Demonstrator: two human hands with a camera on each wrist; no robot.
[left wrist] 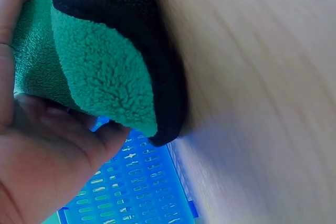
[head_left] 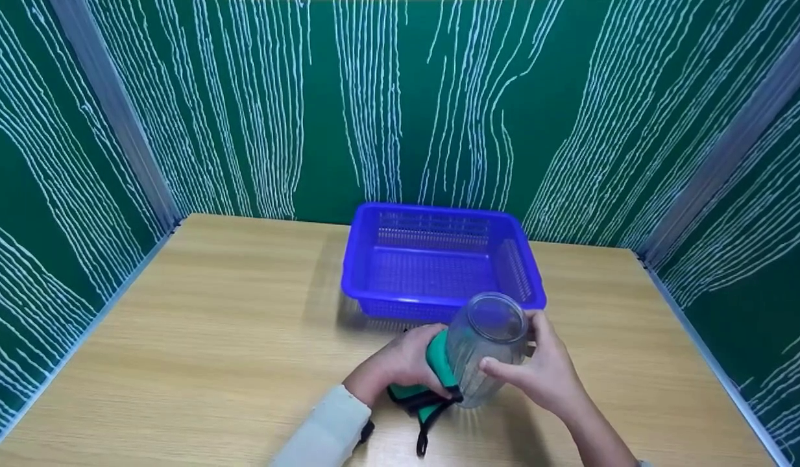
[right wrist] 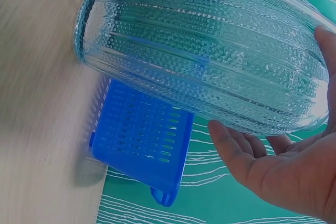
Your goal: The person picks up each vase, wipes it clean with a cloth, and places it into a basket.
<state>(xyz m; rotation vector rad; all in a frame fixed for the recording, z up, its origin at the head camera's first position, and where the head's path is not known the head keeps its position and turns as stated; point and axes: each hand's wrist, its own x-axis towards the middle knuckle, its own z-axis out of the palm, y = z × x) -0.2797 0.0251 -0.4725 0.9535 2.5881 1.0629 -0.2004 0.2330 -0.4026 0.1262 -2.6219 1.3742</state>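
Observation:
A clear ribbed glass vase (head_left: 483,363) with a bumpy surface stands tilted over the table in the head view. My right hand (head_left: 545,373) grips its right side, thumb at the front and fingers curled behind. In the right wrist view, the fingers (right wrist: 233,153) wrap round one end of the vase. A green cloth (head_left: 442,360) with black edging is held in my left hand (head_left: 406,360) against the vase's left side. Its black loop hangs down toward the table. The left wrist view shows the cloth's fluffy green face between thumb and fingers.
A blue plastic basket (head_left: 400,298) with slotted walls stands just behind the hands, near the back of the wooden table (head_left: 244,337). Green walls (head_left: 322,130) with white wavy lines enclose the table at the back and both sides.

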